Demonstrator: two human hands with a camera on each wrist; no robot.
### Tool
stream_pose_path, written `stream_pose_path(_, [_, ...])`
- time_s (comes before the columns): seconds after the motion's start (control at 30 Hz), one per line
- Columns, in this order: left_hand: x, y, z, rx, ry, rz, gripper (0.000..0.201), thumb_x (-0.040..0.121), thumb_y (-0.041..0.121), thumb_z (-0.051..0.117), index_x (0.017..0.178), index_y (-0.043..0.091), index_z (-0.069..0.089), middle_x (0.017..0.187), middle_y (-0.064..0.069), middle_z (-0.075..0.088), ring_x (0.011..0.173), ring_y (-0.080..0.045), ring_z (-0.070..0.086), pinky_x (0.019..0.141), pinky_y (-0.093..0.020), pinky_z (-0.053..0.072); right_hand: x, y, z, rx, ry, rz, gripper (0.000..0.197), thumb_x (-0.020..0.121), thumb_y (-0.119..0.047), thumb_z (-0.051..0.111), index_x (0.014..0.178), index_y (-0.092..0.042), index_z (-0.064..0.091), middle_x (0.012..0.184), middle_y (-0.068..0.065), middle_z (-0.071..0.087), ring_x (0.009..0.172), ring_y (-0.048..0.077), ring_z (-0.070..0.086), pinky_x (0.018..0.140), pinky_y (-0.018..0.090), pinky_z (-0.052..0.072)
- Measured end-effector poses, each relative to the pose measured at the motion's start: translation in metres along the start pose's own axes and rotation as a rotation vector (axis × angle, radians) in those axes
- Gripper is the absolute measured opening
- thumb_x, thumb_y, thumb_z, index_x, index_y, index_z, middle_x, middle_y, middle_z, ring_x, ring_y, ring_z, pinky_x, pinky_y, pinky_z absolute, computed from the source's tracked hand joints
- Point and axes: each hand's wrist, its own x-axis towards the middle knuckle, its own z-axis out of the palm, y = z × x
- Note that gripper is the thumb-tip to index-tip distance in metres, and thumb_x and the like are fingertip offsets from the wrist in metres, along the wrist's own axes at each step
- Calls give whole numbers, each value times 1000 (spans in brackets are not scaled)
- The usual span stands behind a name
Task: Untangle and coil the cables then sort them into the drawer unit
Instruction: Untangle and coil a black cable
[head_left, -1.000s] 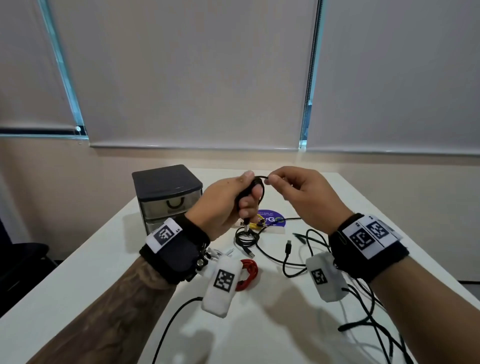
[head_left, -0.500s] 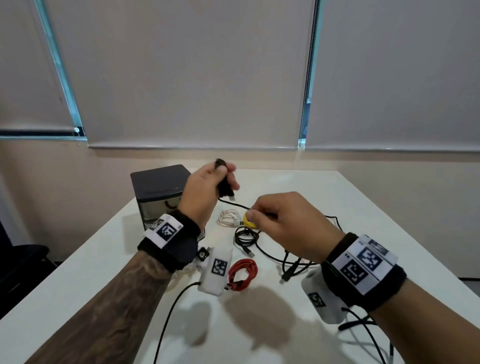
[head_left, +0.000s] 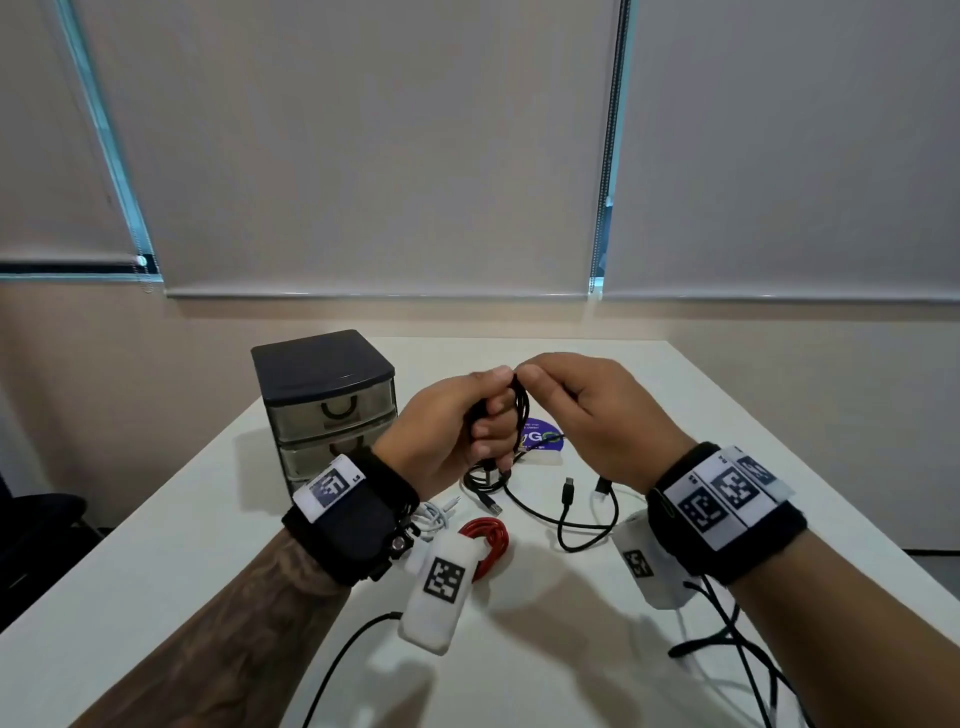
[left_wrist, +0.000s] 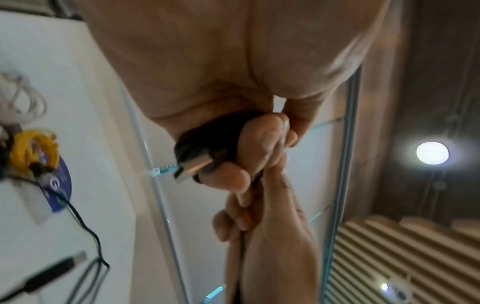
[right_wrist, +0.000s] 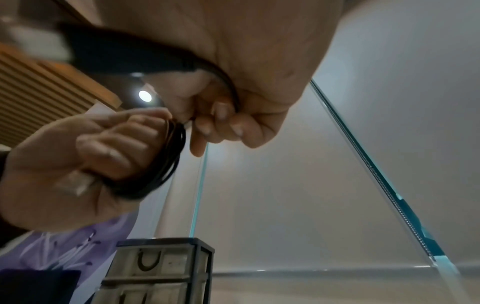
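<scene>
My left hand (head_left: 491, 415) grips a small coil of black cable (head_left: 519, 410) above the table's middle, and a silver USB plug (left_wrist: 194, 166) sticks out of the fist. My right hand (head_left: 535, 379) pinches the same cable at the top of the coil, thumb tips nearly touching. In the right wrist view the loops of the black coil (right_wrist: 171, 162) wrap the left fingers. The dark drawer unit (head_left: 327, 400) stands behind my left hand with its drawers closed.
On the white table (head_left: 208, 545) lie a red coiled cable (head_left: 485, 540), a white cable (head_left: 436, 514), a coiled black cable (head_left: 483, 483), a loose black cable (head_left: 571, 514), a yellow coil (left_wrist: 33, 148) and a purple disc (head_left: 543, 439). Black wrist-camera leads (head_left: 743, 644) trail at right.
Half a second ago my hands were apart, the left raised near the drawer unit and the right low over the table. They have come together again at the coil.
</scene>
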Motion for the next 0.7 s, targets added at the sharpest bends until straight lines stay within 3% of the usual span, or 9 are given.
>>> stream_pose_path(0.1, [1, 6, 0, -277, 1, 13, 40, 96, 33, 41, 59, 19, 40, 48, 5, 28, 39, -10, 30, 50, -28, 41, -5, -1, 9, 111, -57, 40, 35, 101, -46, 43, 77, -24, 56, 65, -10, 52, 64, 11, 48, 66, 41, 45])
stream_pose_path(0.2, [1, 7, -6, -444, -40, 22, 43, 99, 34, 39, 60, 18, 44, 49, 5, 33, 39, -9, 35, 51, -27, 44, -8, -3, 10, 265, -166, 95, 45, 100, -43, 51, 83, -3, 60, 68, 5, 57, 60, 11, 45, 58, 30, 39])
stream_pose_path(0.3, [0, 5, -14, -501, -140, 19, 41, 102, 36, 36, 69, 15, 50, 57, 4, 40, 48, -10, 41, 60, -28, 48, -7, -5, 4, 343, -187, 130, 34, 104, -23, 55, 80, 2, 56, 58, -16, 47, 53, 2, 40, 56, 15, 34])
stream_pose_path(0.43, [-1, 8, -15, -529, -184, 18, 42, 100, 35, 38, 66, 15, 53, 53, 5, 41, 43, -8, 42, 57, -27, 49, -4, -12, 4, 526, -190, 151, 13, 102, -24, 58, 95, -15, 65, 74, -7, 60, 58, 3, 49, 59, 23, 41])
stream_pose_path(0.53, [-2, 9, -13, -508, -193, 25, 41, 98, 34, 39, 65, 15, 53, 52, 5, 41, 42, -9, 42, 57, -28, 49, -2, -17, 3, 519, -194, 121, 17, 96, -34, 60, 82, -26, 65, 75, 6, 55, 61, 14, 45, 60, 34, 39])
stream_pose_path(0.6, [-2, 11, -12, -471, -195, 30, 40, 99, 34, 38, 69, 13, 56, 58, 2, 45, 48, -11, 47, 64, -30, 51, -1, -17, 1, 538, -178, 126, 21, 94, -34, 60, 81, -16, 62, 75, 11, 51, 63, 23, 40, 60, 40, 35])
stream_pose_path(0.7, [-2, 15, -21, -330, -129, 57, 39, 97, 33, 41, 76, 10, 65, 69, -3, 58, 62, -17, 59, 74, -34, 55, 2, -14, -3, 558, -166, 133, 26, 98, -25, 60, 87, -2, 60, 73, 6, 52, 61, 20, 41, 58, 36, 35])
